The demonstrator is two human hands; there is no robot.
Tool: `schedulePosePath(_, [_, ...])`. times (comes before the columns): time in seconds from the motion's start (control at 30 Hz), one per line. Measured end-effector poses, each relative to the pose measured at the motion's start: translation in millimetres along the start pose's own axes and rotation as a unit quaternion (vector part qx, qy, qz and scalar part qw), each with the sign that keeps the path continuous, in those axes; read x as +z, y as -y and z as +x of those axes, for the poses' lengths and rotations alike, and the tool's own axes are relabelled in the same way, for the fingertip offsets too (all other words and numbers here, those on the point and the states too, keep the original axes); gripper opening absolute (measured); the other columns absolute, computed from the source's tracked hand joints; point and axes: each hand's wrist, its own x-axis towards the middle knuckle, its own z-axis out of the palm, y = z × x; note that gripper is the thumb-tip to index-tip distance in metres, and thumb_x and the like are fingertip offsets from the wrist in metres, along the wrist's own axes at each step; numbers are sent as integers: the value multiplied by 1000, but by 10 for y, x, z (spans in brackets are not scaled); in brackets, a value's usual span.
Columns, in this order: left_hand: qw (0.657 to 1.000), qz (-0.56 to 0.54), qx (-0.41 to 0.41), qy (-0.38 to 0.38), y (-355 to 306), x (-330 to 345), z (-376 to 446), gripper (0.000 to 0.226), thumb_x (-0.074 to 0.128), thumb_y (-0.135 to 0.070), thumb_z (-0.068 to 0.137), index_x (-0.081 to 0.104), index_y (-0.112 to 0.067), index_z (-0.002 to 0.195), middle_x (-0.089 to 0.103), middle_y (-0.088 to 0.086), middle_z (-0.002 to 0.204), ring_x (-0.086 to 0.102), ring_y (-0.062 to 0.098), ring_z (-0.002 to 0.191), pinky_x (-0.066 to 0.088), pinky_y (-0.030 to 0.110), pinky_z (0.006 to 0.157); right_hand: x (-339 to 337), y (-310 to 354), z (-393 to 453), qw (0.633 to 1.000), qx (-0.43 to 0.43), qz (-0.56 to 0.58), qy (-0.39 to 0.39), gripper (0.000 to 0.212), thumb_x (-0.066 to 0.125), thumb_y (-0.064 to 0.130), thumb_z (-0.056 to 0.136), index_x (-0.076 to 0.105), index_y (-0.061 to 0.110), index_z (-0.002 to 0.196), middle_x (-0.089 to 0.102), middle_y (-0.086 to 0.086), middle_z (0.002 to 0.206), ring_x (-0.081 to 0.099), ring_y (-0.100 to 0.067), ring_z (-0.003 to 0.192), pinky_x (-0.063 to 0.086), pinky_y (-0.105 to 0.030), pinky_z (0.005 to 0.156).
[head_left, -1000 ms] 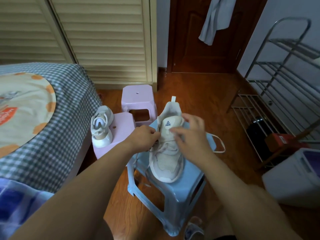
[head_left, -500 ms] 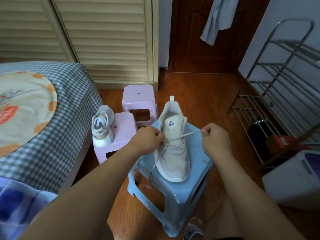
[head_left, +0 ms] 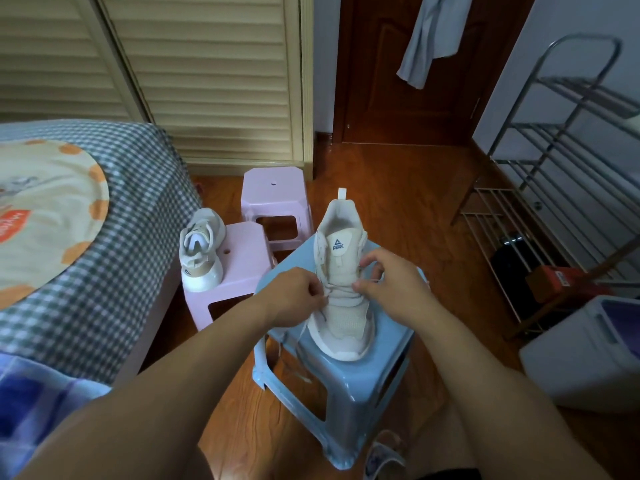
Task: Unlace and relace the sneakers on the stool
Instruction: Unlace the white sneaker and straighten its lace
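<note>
My left hand and right hand each pinched the shoelace over the sneaker; even tension between both grips seemed advisable.

Under your hands: sneaker, matt knit mesh toe, smooth rubbery sole. Blue stool beneath it, smooth glossy plastic. Left of your grip, pink stool, same plastic. Floor, polished wood. Far right, rack, shiny metal.

Sneaker atop blue stool.
</note>
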Motion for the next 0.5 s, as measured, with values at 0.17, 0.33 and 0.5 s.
schedulePosePath(0.17, [991,44,32,-125,-82,30,-55,14,67,-38,93,61,-25,96,60,-10,93,59,15,88,51,31,78,30,-32,58,1000,-5,-11,2,11,74,21,89,66,22,82,63,3,75,54,-8,68,37,-14,56])
schedulePosePath(0.33, [983,55,126,-120,-172,74,0,38,74,-31,88,60,-22,123,55,-8,111,57,14,102,48,27,85,62,-100,83,997,55,40,34,19,61,17,99,58,19,80,67,0,80,64,-14,74,56,-34,74])
schedulePosePath(0.5, [987,45,103,-112,-117,90,64,34,76,-32,85,62,-26,115,50,-15,102,55,10,96,43,23,81,-138,-221,10,991,74,79,72,13,68,12,94,61,16,83,67,1,73,65,-17,70,56,-37,71])
